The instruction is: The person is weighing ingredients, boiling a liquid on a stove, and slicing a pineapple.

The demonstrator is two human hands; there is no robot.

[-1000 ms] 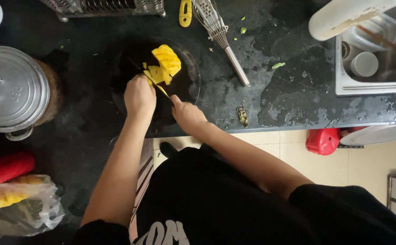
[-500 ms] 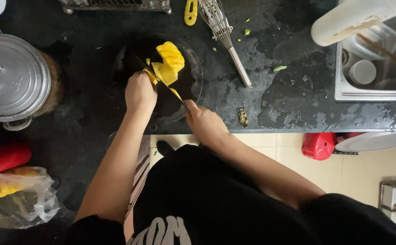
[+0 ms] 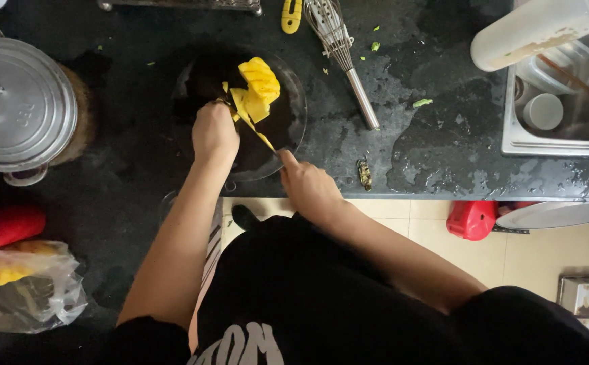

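Only one package shows: a crumpled clear plastic bag point(image 3: 21, 287) with something yellow inside, lying on the dark counter well to the left of, and nearer than, the left hand point(image 3: 215, 132). No labels, signs or screens.

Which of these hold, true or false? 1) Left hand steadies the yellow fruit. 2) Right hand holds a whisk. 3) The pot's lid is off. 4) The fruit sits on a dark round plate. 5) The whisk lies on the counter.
1) True: the left hand rests against the yellow fruit.
2) False: the right hand holds a knife at the fruit.
3) False: the pot has its lid on.
4) True: dark round plate.
5) True: the whisk lies untouched.
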